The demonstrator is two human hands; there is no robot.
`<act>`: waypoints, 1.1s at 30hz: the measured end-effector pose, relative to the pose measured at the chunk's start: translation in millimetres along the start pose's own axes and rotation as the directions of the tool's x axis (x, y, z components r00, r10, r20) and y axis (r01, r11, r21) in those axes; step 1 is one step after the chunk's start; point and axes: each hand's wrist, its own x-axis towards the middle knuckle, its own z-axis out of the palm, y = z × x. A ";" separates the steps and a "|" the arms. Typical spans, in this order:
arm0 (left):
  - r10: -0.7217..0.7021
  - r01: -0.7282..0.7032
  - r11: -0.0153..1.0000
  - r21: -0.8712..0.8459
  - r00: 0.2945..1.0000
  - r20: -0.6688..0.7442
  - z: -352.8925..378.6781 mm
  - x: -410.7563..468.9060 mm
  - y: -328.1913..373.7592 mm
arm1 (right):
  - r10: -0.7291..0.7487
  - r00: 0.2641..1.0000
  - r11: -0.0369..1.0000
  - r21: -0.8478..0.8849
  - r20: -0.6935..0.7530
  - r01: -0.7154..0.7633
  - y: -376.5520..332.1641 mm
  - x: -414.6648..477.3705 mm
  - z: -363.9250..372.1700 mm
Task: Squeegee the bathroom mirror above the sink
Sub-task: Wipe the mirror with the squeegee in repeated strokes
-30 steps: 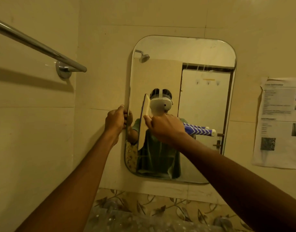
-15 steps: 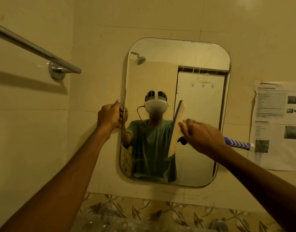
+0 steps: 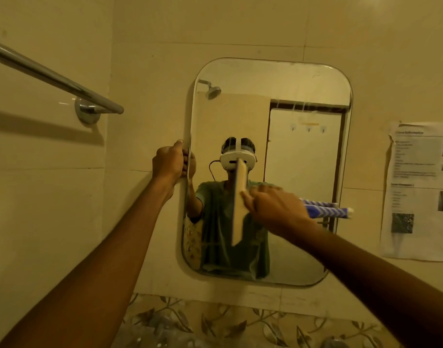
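A rounded-corner mirror (image 3: pixel 308 156) hangs on the tiled wall ahead. My left hand (image 3: pixel 168 163) grips its left edge at mid-height. My right hand (image 3: pixel 276 209) is shut on a squeegee (image 3: pixel 240 204). Its pale blade stands upright against the glass near the mirror's middle. The blue-and-white patterned handle (image 3: pixel 327 211) sticks out to the right past my knuckles. The picture is blurred around the right hand. In the glass I see a person's reflection in a green shirt with a white headset.
A chrome towel bar (image 3: pixel 54 77) juts from the left wall at upper left, near my left arm. A printed paper sheet (image 3: pixel 419 189) is stuck to the wall right of the mirror. A band of leaf-patterned tiles (image 3: pixel 215 322) runs below the mirror.
The squeegee went from the mirror's left part rightward, then back left to the middle. My left hand has kept its hold on the mirror's left edge.
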 end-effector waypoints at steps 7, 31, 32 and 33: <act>0.029 -0.030 0.999 0.031 0.999 0.015 2.0 -1.9 2.2 | 0.050 0.997 0.991 -0.126 0.053 -0.043 46.2 -40.4 -29.1; 0.040 -0.028 0.993 -0.112 0.994 0.100 9.1 26.6 30.2 | 0.109 0.994 0.957 -0.269 0.000 -0.105 64.9 27.0 -81.6; 0.033 -0.022 0.994 -0.109 0.994 0.104 8.8 26.7 30.4 | 0.097 0.995 0.956 -0.278 -0.007 -0.095 60.6 27.4 -83.4; 0.029 -0.017 0.994 -0.107 0.994 0.107 8.5 26.6 30.6 | 0.072 0.997 0.969 -0.234 -0.012 -0.072 52.7 30.7 -86.1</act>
